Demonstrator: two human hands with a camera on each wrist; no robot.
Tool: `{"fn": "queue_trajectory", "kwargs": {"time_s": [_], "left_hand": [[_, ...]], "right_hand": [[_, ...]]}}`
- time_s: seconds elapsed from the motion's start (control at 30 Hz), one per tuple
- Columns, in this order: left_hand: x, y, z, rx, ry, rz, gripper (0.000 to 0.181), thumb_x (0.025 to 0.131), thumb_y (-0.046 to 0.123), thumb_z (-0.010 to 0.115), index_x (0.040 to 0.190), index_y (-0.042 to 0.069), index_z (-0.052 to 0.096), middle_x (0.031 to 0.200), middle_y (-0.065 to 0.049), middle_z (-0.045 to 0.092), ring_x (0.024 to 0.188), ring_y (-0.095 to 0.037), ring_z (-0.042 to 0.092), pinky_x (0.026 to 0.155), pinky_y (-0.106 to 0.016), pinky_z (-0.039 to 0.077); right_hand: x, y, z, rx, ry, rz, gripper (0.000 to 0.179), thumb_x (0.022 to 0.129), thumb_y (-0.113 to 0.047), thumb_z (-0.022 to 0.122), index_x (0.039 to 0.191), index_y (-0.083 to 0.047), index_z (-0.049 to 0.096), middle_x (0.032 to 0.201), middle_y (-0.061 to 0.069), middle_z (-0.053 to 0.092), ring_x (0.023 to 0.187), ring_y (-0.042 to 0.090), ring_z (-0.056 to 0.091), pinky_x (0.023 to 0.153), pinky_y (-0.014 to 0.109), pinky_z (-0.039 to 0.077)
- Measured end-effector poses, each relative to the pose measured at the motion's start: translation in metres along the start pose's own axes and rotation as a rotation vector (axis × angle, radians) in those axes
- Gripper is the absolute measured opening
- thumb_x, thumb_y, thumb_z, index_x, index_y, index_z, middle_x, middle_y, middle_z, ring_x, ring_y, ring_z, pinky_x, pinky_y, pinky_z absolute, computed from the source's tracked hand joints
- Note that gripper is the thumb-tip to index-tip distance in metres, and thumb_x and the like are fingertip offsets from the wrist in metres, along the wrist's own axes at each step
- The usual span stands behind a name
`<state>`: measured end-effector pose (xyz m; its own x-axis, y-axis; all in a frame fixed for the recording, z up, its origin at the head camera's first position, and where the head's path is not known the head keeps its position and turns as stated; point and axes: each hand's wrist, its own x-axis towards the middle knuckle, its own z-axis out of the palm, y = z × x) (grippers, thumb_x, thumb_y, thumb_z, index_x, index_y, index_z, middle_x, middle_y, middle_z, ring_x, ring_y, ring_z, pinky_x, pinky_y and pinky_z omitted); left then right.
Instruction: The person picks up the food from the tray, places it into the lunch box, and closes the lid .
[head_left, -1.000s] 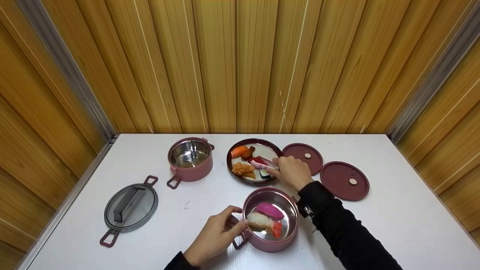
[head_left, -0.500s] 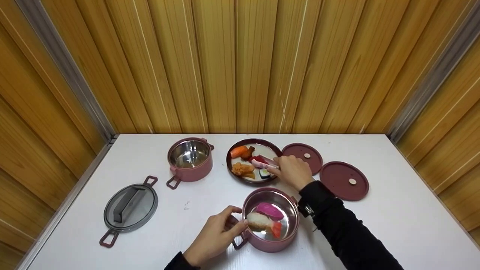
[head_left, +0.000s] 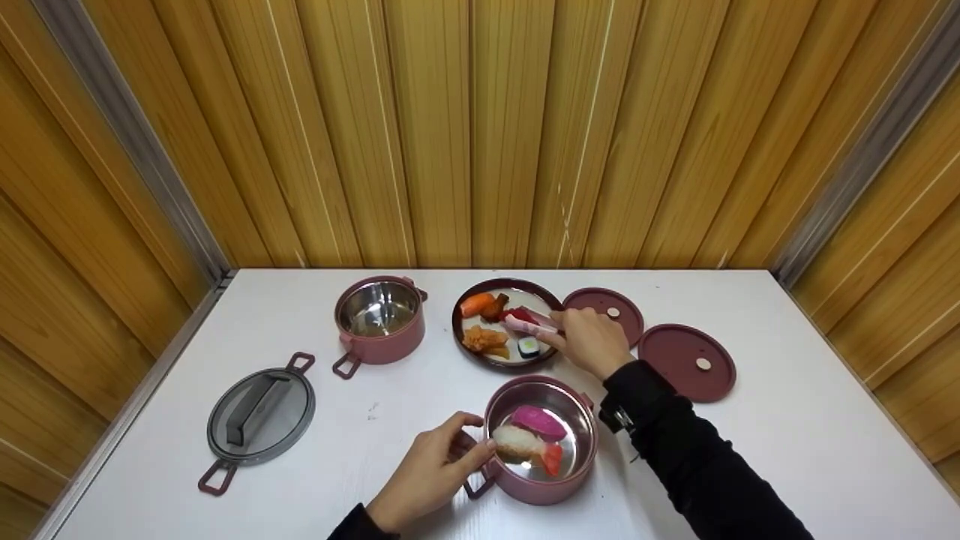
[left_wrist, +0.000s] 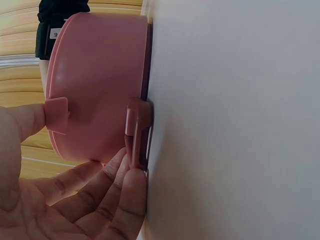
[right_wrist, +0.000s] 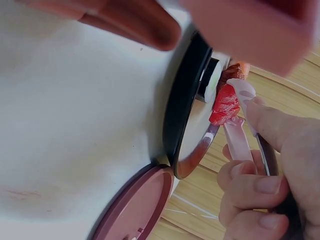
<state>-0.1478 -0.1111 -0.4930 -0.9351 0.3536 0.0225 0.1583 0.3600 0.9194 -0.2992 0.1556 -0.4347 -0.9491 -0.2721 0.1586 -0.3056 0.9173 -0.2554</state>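
My right hand [head_left: 592,341] holds food tongs [head_left: 529,326] with pale pink tips over the dark-rimmed plate [head_left: 535,295]. Between those tips, in the right wrist view, is a glossy red food piece [right_wrist: 226,106]. A sushi roll [head_left: 528,347], fried chicken [head_left: 475,338], an orange piece [head_left: 477,304] and a brown piece [head_left: 495,308] lie on the plate. The thumb and fingers of my left hand [head_left: 433,466] curve about the left side of a pink pot [head_left: 541,491], near its handle [left_wrist: 139,132]. Inside it lie a magenta piece [head_left: 538,422] and shrimp sushi [head_left: 525,445].
A second pink pot [head_left: 388,345] with a steel inside stands at the back left. A grey lid [head_left: 259,420] with handles lies at the left. Two maroon lids [head_left: 688,361] lie right of the plate, beside my right forearm. Wood-patterned panels [head_left: 480,135] rise behind the table.
The tongs have shifted slightly to the right with my right hand, and more of the sushi roll shows. My left hand and the pot stay in place.
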Motion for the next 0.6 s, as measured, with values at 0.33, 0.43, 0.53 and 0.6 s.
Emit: {"fn": "queue_trajectory", "kwargs": {"time_s": [0.33, 0.43, 0.53, 0.6], "left_hand": [[0.0, 0.0, 0.0, 0.008, 0.004, 0.006, 0.044, 0.111, 0.037, 0.069, 0.138, 0.003, 0.066, 0.095, -0.003, 0.077, 0.082, -0.005, 0.07, 0.072, -0.019, 0.054], [0.0, -0.001, 0.0, 0.007, 0.004, 0.005, 0.044, 0.111, 0.038, 0.069, 0.138, 0.003, 0.066, 0.095, -0.003, 0.077, 0.081, -0.004, 0.069, 0.071, -0.019, 0.054], [0.001, -0.001, 0.0, 0.007, 0.008, 0.013, 0.045, 0.111, 0.038, 0.069, 0.138, 0.003, 0.066, 0.095, -0.003, 0.076, 0.081, -0.002, 0.069, 0.071, -0.019, 0.054], [0.001, -0.001, 0.0, 0.008, 0.012, 0.021, 0.045, 0.11, 0.038, 0.069, 0.138, 0.003, 0.067, 0.095, -0.003, 0.077, 0.081, -0.002, 0.069, 0.072, -0.019, 0.054]], "right_hand": [[-0.003, 0.001, -0.006, 0.022, 0.007, -0.011, 0.03, 0.103, -0.041, 0.079, 0.11, -0.012, 0.082, 0.106, 0.02, 0.082, 0.087, 0.043, 0.078, 0.066, 0.058, 0.057], [-0.004, 0.0, -0.008, 0.012, 0.013, -0.022, 0.029, 0.103, -0.042, 0.079, 0.105, -0.013, 0.081, 0.103, 0.017, 0.082, 0.089, 0.042, 0.078, 0.069, 0.06, 0.057], [-0.005, 0.0, -0.012, 0.0, 0.022, -0.037, 0.031, 0.103, -0.043, 0.078, 0.108, -0.013, 0.082, 0.103, 0.017, 0.083, 0.091, 0.042, 0.077, 0.073, 0.062, 0.057], [-0.007, 0.0, -0.014, -0.002, 0.022, -0.043, 0.033, 0.104, -0.044, 0.077, 0.114, -0.013, 0.083, 0.106, 0.018, 0.083, 0.091, 0.042, 0.077, 0.074, 0.062, 0.057]]}}
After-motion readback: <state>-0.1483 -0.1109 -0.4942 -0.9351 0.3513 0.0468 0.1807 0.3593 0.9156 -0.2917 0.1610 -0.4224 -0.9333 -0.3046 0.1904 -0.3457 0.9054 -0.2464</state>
